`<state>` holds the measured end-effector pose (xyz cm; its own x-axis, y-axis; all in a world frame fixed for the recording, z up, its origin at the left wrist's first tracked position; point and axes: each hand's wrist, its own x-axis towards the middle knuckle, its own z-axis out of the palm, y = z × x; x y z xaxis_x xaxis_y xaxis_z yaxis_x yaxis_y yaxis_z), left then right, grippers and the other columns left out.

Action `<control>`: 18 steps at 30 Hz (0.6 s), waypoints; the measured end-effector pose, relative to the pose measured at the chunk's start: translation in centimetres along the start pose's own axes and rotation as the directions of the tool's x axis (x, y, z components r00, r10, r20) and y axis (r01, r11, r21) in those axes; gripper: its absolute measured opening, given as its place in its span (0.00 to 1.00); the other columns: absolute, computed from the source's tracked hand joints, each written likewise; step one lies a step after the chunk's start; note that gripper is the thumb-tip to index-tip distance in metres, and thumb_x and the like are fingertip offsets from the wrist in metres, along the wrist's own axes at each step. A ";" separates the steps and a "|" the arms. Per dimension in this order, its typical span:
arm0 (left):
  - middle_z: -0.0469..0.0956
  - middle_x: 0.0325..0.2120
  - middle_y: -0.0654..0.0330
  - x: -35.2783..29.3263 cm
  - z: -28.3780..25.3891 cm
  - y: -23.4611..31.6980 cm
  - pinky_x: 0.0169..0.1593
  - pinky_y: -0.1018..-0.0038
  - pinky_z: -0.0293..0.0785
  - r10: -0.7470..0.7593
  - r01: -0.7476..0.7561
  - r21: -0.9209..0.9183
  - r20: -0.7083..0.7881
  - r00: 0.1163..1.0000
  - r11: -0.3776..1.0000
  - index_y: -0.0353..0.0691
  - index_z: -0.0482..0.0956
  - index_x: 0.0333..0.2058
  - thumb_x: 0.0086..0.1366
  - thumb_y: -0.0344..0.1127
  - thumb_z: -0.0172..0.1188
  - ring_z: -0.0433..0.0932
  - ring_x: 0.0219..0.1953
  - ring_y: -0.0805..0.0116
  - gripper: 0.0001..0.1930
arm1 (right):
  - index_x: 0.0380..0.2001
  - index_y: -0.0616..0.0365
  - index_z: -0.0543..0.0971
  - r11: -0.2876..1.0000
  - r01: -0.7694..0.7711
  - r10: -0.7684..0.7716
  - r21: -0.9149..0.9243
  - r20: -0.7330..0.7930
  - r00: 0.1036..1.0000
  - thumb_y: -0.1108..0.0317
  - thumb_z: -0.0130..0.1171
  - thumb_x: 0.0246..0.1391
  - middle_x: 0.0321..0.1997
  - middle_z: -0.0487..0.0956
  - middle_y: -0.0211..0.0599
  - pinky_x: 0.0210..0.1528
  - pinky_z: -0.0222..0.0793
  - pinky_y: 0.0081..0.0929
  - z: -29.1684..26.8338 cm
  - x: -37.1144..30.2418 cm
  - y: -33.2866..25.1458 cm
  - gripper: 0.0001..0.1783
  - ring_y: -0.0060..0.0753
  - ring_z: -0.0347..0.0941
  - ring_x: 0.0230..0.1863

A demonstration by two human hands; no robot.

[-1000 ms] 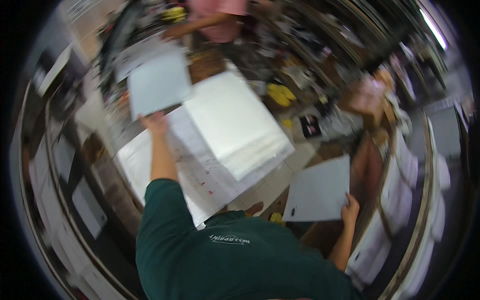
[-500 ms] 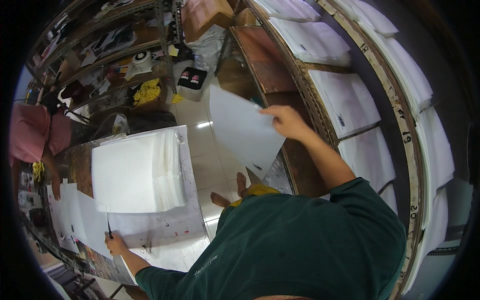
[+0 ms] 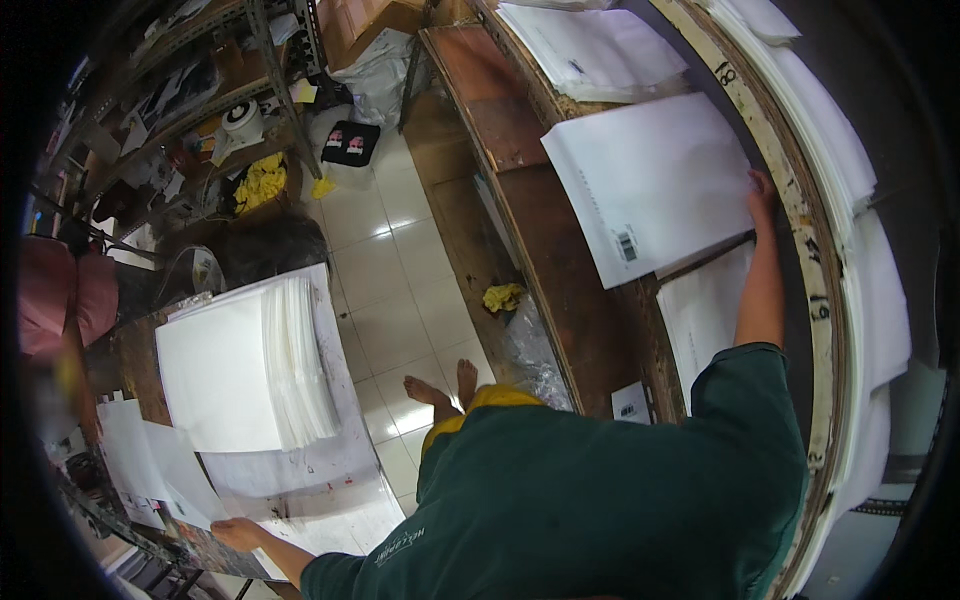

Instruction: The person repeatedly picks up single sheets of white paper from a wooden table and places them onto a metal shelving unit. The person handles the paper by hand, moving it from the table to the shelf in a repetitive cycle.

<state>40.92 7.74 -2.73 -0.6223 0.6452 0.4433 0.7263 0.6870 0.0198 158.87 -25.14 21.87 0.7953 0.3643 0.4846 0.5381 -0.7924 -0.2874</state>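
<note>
My right hand (image 3: 762, 190) is stretched out to the right bench and grips the right edge of a large white sheet (image 3: 650, 185) with a small barcode mark. That sheet lies flat on the brown wooden bench (image 3: 560, 290), over another white pile (image 3: 700, 315). Far down at the left, my left hand (image 3: 237, 533) rests on the work table at the corner of a loose white sheet (image 3: 165, 470). Whether its fingers grip that sheet is too small to tell. My green shirt fills the lower middle.
A thick stack of white sheets (image 3: 240, 370) lies on the left table. More white piles (image 3: 610, 50) line the right bench and curved shelf. My bare feet (image 3: 440, 390) stand on pale tiles beside a yellow cloth (image 3: 503, 296). A person in pink (image 3: 60, 300) stands left.
My right hand has carried the white sheet from mid-air out to the right and laid it on the bench. My left hand stays low at the table's near corner.
</note>
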 end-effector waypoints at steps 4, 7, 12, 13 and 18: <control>0.73 0.41 0.51 -2.9 -6.1 0.4 0.41 0.61 0.70 0.078 -0.087 -0.118 -0.081 0.994 0.989 0.38 0.70 0.44 0.68 0.43 0.35 0.73 0.42 0.51 0.19 | 0.45 0.52 0.74 0.999 -0.012 0.007 0.030 0.173 0.985 0.81 0.42 0.39 0.50 0.74 0.34 0.56 0.60 0.27 2.9 1.1 4.8 0.26 0.33 0.67 0.54; 0.73 0.40 0.48 -4.4 -11.3 3.1 0.40 0.60 0.70 0.023 -0.026 -0.227 -0.016 1.000 0.973 0.37 0.70 0.44 0.68 0.43 0.35 0.74 0.41 0.50 0.19 | 0.45 0.50 0.74 0.967 0.065 -0.059 -0.247 0.032 0.998 0.78 0.42 0.40 0.50 0.74 0.36 0.56 0.59 0.28 6.4 1.3 10.8 0.25 0.36 0.66 0.55; 0.74 0.40 0.47 -3.1 -14.0 1.7 0.41 0.61 0.70 0.131 -0.166 -0.380 -0.117 0.984 0.910 0.35 0.70 0.44 0.68 0.44 0.38 0.74 0.40 0.48 0.19 | 0.49 0.46 0.70 0.946 0.024 0.011 -0.322 0.106 0.994 0.68 0.43 0.44 0.54 0.68 0.37 0.58 0.55 0.35 7.8 1.4 10.9 0.25 0.39 0.61 0.58; 0.74 0.40 0.46 -2.9 -15.1 2.4 0.40 0.62 0.70 0.110 -0.150 -0.407 -0.121 0.987 0.901 0.35 0.70 0.44 0.68 0.44 0.39 0.74 0.39 0.49 0.19 | 0.50 0.45 0.69 0.937 0.008 0.035 -0.349 0.117 0.993 0.66 0.43 0.44 0.55 0.67 0.37 0.58 0.54 0.37 7.4 1.3 10.1 0.25 0.40 0.59 0.59; 0.74 0.37 0.49 -4.5 -21.9 8.1 0.38 0.69 0.70 0.018 -0.066 -0.615 -0.084 0.996 0.786 0.34 0.68 0.47 0.67 0.43 0.44 0.74 0.35 0.59 0.18 | 0.54 0.40 0.64 0.921 0.008 0.056 -0.390 0.151 0.987 0.55 0.43 0.47 0.60 0.60 0.39 0.60 0.49 0.43 6.6 -0.2 4.5 0.27 0.43 0.53 0.62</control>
<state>56.02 3.11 15.11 -0.5825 0.6267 0.5176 0.7913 0.2916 0.5374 162.94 -25.54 15.06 0.8570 0.3894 0.3374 0.3927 -0.9176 0.0615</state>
